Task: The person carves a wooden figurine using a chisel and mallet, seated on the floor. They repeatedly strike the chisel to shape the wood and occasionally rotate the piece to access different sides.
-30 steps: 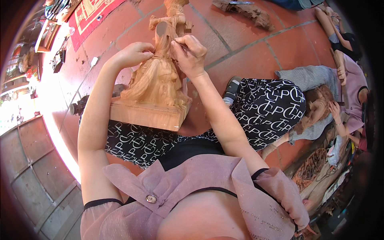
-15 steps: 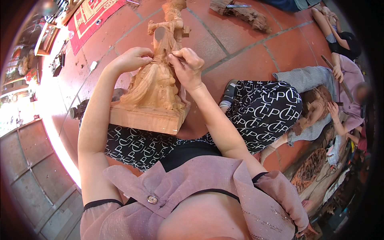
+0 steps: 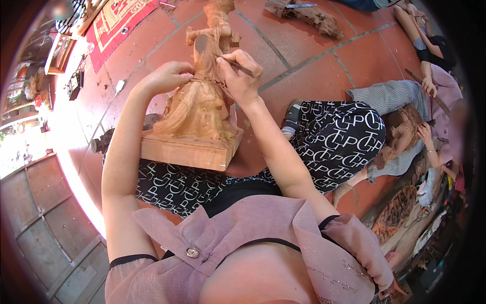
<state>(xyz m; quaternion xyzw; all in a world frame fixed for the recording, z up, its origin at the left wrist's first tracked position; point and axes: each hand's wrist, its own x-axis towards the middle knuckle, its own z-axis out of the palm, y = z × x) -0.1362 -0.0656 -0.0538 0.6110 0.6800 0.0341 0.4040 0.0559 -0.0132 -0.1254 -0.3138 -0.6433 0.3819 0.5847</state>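
Observation:
A carved light-brown wooden statue is in front of me, its square base nearest my lap and its narrow top pointing away. My left hand grips the statue's left side at the narrowed middle, fingers curled against the wood. On the opposite side, my right hand pinches a thin, dark, stick-like tool, whose exact kind I cannot make out. Its near end sticks out past the knuckles; the other end is hidden by the fingers, close against the carving.
Red floor tiles surround the statue. A rough wood piece with a flat tool on it lies beyond. At right, another person holds a long tool over a wooden carving. A red patterned mat lies at far left.
My right hand has turned and shifted slightly, so the thin dark tool now shows across its fingers. My left hand stays on the statue.

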